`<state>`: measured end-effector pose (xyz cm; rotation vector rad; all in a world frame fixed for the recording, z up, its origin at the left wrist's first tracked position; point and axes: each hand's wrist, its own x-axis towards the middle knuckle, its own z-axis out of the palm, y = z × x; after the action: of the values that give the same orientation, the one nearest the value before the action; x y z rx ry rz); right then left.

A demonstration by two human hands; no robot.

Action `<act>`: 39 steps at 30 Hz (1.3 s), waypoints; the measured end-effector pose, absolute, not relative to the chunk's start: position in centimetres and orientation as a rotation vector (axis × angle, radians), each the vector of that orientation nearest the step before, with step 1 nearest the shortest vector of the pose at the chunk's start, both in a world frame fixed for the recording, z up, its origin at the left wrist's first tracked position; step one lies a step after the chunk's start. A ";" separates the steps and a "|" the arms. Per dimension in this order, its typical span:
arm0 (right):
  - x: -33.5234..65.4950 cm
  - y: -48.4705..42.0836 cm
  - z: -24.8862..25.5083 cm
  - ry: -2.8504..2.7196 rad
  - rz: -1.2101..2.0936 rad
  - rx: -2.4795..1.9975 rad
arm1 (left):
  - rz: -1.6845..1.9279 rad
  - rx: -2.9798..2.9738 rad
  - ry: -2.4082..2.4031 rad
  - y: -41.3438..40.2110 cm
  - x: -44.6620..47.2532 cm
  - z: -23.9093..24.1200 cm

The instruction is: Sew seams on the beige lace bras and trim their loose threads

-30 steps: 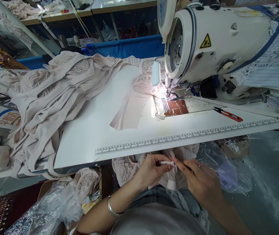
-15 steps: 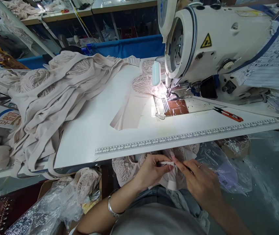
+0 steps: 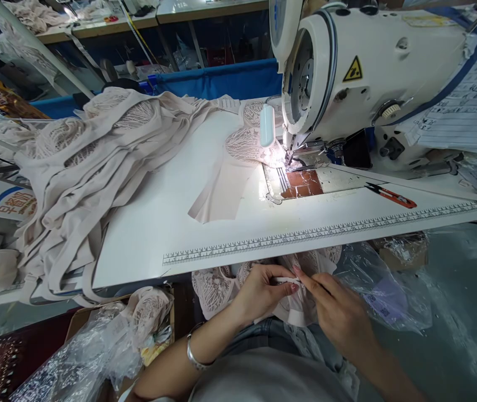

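Pale strip pinched above the lap
Below the table, the left hand pinches it between thumb and forefinger, long axis nearly level, pointing rightward to the right hand; whether those fingers grip it, I cannot tell.

Left of the white, rounded metal sewing machine: open strip of flat white tabletop; farther left, heaped beige lace garments block passage.
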<state>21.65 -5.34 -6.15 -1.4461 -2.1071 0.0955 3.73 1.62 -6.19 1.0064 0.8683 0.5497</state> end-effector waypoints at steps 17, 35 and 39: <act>24.5 -3.0 -4.4 -1.474 0.846 -1.356 | 0.493 1.185 0.906 1.2 3.2 -5.9; 29.3 -2.0 -8.5 -1.928 -0.006 -1.579 | 0.423 1.255 0.824 1.1 3.3 -6.2; 30.6 -2.1 -8.7 -1.901 0.037 -1.767 | 0.440 1.155 0.864 1.3 3.5 -6.2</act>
<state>30.62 -2.08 -8.69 -1.7669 -1.9006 0.0371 3.52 1.34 -6.18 1.1545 0.8644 0.4404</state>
